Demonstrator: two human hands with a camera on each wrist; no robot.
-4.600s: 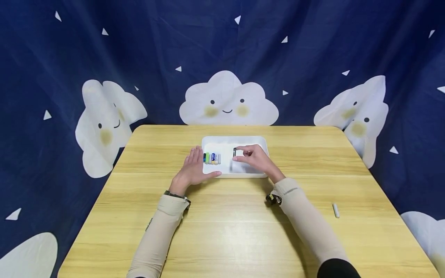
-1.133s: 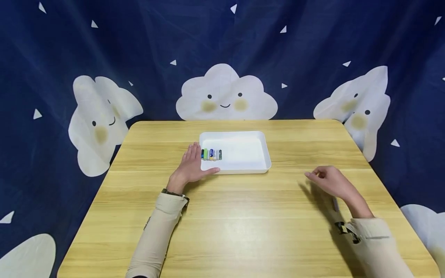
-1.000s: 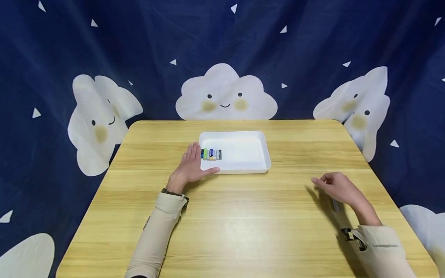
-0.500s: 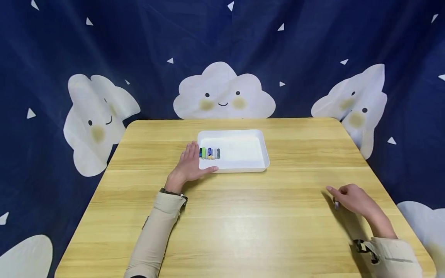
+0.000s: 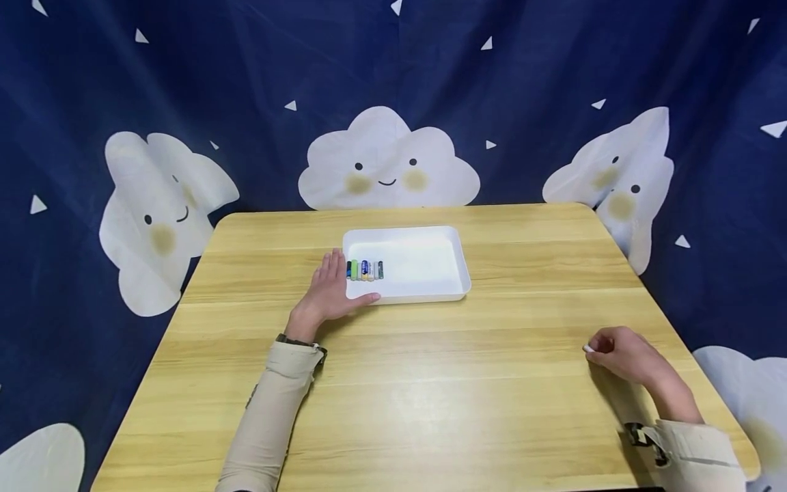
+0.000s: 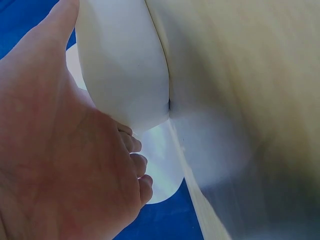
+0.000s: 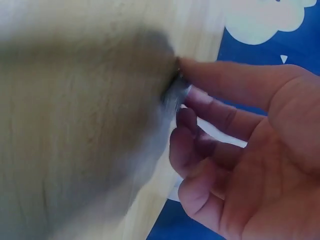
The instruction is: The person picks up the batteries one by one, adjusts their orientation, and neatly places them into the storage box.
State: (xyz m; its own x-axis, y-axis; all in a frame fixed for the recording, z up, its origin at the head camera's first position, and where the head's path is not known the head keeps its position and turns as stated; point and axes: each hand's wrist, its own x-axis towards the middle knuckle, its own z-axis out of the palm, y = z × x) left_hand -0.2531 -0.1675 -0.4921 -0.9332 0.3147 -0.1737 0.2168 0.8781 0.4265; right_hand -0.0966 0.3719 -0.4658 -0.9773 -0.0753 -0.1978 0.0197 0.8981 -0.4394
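Observation:
A white rectangular tray [image 5: 424, 263] sits toward the back of the table, with several batteries [image 5: 365, 270] lined up side by side along its left end. My left hand [image 5: 324, 292] rests against the tray's left side, fingers straight and thumb stretched along the front rim. In the left wrist view the palm lies close to the tray's outer wall [image 6: 125, 65]. Far to the right, my right hand [image 5: 628, 357] pinches a small light-coloured battery [image 5: 588, 348] between thumb and fingertips. The right wrist view shows that battery [image 7: 175, 95] dark and blurred, close over the tabletop.
The wooden table [image 5: 430, 389] stretches between the two hands. Behind it hangs a dark blue curtain [image 5: 264, 61] printed with white clouds. A dark edge [image 5: 615, 488] shows at the bottom right of the head view.
Earlier the right hand set a dark battery at the row's right end. It then moved right and toward the front, and now pinches the light battery from the table. The left hand stayed at the tray.

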